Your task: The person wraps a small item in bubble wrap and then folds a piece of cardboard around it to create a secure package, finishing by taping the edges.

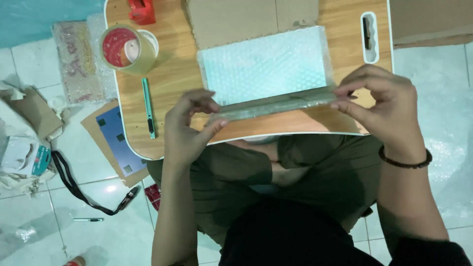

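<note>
Home floor: low lap table (pixel 167 74), tape roll (pixel 129 49), white tiles (pixel 93 241).

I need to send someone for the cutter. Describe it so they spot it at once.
Start at the wooden lap table and go to its left side, below the big roll of clear tape. The cutter lies there lengthwise: a thin teal stick with a dark tip, the only slim thing on that side.

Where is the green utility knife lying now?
In the head view, the green utility knife lies on the wooden lap table, near its left edge, just below the roll of packing tape and left of the left hand.
</note>
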